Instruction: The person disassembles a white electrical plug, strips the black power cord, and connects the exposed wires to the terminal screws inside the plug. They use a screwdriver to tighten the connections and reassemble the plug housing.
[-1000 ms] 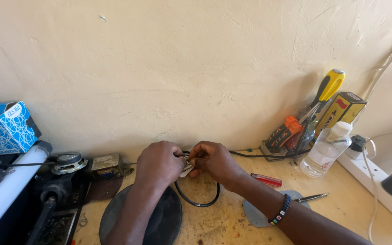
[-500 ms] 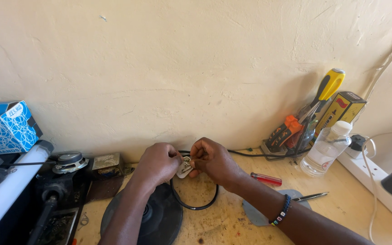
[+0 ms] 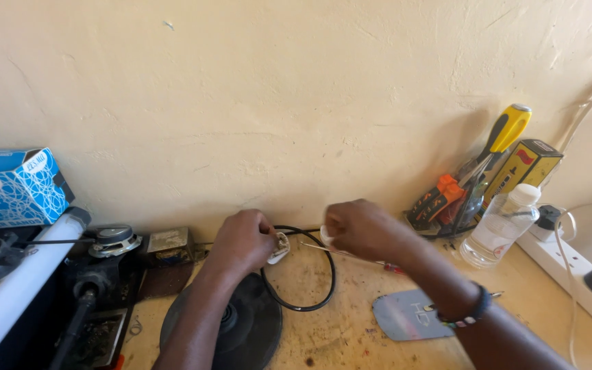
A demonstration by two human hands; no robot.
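Here the small white plug (image 3: 279, 248) trails a looping black cable (image 3: 310, 294).

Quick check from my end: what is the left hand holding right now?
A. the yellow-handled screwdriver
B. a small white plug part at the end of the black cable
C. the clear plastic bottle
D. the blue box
B: the left hand grips the small white plug part where the black cable loops off it; the bottle, screwdriver and blue box lie untouched.
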